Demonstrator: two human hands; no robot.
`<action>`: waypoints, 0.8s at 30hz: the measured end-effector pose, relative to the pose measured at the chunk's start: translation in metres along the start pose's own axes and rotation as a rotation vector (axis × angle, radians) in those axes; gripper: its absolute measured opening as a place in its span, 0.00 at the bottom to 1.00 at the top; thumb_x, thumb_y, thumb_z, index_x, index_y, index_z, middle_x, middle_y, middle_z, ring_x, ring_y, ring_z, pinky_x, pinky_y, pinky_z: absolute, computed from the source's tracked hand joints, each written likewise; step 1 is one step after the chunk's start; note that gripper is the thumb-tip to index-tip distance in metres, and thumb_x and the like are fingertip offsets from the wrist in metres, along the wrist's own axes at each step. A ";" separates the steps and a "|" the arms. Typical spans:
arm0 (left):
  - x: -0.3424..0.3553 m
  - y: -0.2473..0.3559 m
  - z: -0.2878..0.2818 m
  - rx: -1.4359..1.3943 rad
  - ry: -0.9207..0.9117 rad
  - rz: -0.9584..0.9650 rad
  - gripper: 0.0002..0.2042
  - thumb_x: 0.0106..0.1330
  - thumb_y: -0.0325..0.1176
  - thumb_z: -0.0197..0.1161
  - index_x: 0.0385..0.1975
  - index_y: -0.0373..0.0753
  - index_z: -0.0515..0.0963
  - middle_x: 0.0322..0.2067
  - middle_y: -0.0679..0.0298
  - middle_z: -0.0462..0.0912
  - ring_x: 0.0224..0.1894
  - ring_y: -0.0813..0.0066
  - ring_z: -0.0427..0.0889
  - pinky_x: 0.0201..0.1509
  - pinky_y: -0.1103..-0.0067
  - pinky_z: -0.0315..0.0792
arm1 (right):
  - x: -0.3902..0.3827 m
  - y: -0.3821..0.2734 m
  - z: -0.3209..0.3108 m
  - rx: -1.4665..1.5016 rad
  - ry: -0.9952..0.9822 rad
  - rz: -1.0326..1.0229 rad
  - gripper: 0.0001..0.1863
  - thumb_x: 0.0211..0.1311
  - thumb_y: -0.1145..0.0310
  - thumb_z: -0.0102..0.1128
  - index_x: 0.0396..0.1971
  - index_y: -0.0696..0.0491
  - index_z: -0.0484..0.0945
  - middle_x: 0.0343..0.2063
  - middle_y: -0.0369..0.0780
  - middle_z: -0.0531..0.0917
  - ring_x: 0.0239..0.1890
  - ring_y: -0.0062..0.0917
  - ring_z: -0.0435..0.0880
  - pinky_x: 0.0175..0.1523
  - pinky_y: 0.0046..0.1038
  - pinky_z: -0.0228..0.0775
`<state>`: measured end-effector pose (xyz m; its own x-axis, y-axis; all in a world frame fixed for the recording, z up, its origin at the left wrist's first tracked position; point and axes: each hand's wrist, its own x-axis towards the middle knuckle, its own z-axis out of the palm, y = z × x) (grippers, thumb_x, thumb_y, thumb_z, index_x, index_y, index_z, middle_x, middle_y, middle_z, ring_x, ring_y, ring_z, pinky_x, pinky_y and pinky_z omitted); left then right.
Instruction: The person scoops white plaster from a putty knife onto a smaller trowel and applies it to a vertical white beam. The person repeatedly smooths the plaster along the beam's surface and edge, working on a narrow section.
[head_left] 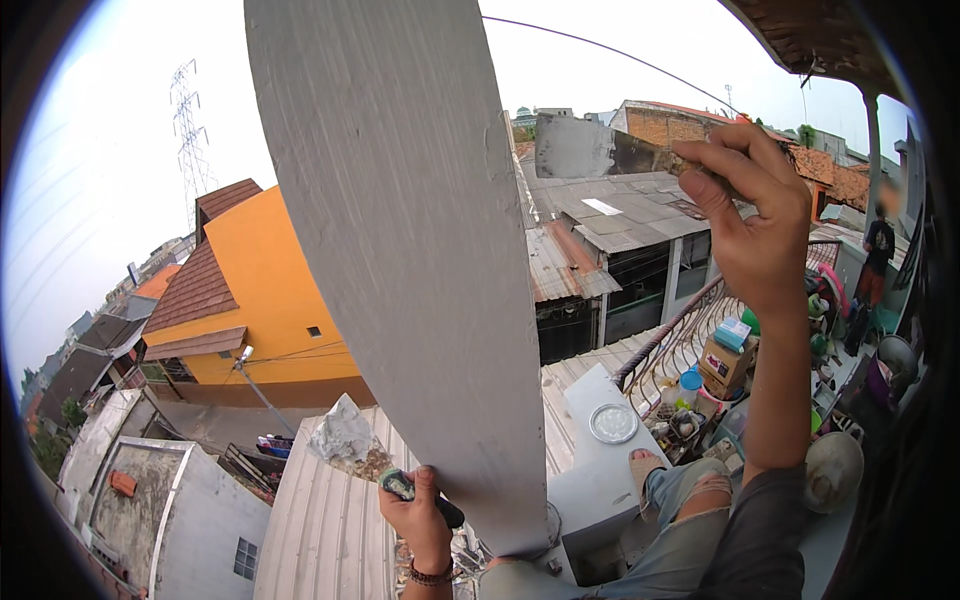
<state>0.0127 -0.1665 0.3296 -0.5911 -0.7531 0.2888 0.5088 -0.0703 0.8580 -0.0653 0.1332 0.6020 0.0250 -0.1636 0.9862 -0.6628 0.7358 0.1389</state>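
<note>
My left hand (415, 515), with a dark bracelet at its wrist, is wrapped round the dark handle of a putty knife (361, 462). A lump of whitish putty (342, 432) covers the knife's blade. Right beside this hand rises a broad grey pillar (420, 250), its face streaked and slightly rough. My right hand (752, 205) is raised to the right of the pillar, fingers curled in a pinch toward the thumb. Anything between those fingertips is too small to make out. A round whitish lid (613, 423) lies on the pale ledge (590, 385) below.
A curved metal railing (680, 335) runs along the right, with boxes (728, 358) and household clutter behind it. My sandalled foot (645, 466) rests by the ledge. Corrugated roofing (330, 530) lies below on the left. Another person (878, 250) stands at the far right.
</note>
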 end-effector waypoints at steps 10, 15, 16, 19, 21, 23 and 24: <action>0.000 0.003 0.002 0.014 0.004 0.008 0.13 0.63 0.32 0.71 0.30 0.38 0.69 0.22 0.70 0.73 0.22 0.85 0.68 0.27 0.85 0.64 | 0.004 -0.045 -0.009 -0.068 0.044 -0.119 0.12 0.53 0.79 0.69 0.40 0.59 0.85 0.35 0.41 0.79 0.37 0.27 0.79 0.40 0.24 0.71; 0.000 0.005 0.004 -0.012 0.002 0.017 0.13 0.63 0.32 0.71 0.30 0.38 0.69 0.22 0.70 0.73 0.22 0.85 0.68 0.27 0.85 0.64 | -0.008 -0.044 -0.028 -0.047 0.036 -0.032 0.12 0.54 0.78 0.69 0.40 0.59 0.85 0.35 0.41 0.78 0.38 0.26 0.78 0.40 0.22 0.70; 0.000 0.003 0.003 -0.014 0.003 0.020 0.13 0.63 0.32 0.71 0.30 0.38 0.69 0.22 0.70 0.73 0.22 0.85 0.68 0.27 0.86 0.64 | -0.012 -0.042 -0.027 0.001 0.040 -0.024 0.12 0.52 0.79 0.69 0.39 0.58 0.85 0.34 0.41 0.78 0.36 0.27 0.78 0.39 0.23 0.70; 0.001 0.000 0.000 -0.018 -0.009 0.003 0.13 0.64 0.31 0.70 0.30 0.38 0.69 0.22 0.70 0.73 0.22 0.84 0.68 0.27 0.85 0.64 | -0.028 -0.028 -0.010 0.156 0.042 0.020 0.12 0.49 0.80 0.70 0.36 0.57 0.85 0.32 0.40 0.78 0.33 0.27 0.78 0.37 0.24 0.69; 0.001 -0.002 0.000 -0.018 -0.019 0.004 0.13 0.64 0.31 0.70 0.30 0.38 0.69 0.23 0.70 0.73 0.22 0.84 0.69 0.27 0.85 0.64 | -0.037 -0.015 0.002 0.279 0.034 0.079 0.13 0.49 0.80 0.70 0.37 0.57 0.85 0.34 0.39 0.78 0.34 0.26 0.78 0.37 0.24 0.69; 0.002 -0.002 -0.002 -0.009 -0.013 0.016 0.13 0.63 0.31 0.70 0.30 0.38 0.69 0.23 0.70 0.73 0.22 0.84 0.69 0.27 0.85 0.64 | -0.039 -0.010 0.014 0.312 0.036 0.063 0.14 0.49 0.80 0.71 0.38 0.56 0.86 0.33 0.39 0.78 0.34 0.26 0.78 0.38 0.23 0.69; 0.002 -0.002 -0.002 -0.003 -0.007 0.024 0.13 0.63 0.31 0.71 0.30 0.38 0.70 0.23 0.70 0.73 0.22 0.84 0.69 0.27 0.85 0.64 | -0.039 -0.007 0.019 0.329 0.038 0.055 0.14 0.48 0.80 0.71 0.38 0.56 0.86 0.33 0.39 0.78 0.34 0.25 0.77 0.38 0.23 0.69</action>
<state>0.0118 -0.1693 0.3277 -0.5832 -0.7498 0.3127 0.5251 -0.0543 0.8493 -0.0757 0.1219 0.5609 0.0060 -0.1006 0.9949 -0.8697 0.4905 0.0549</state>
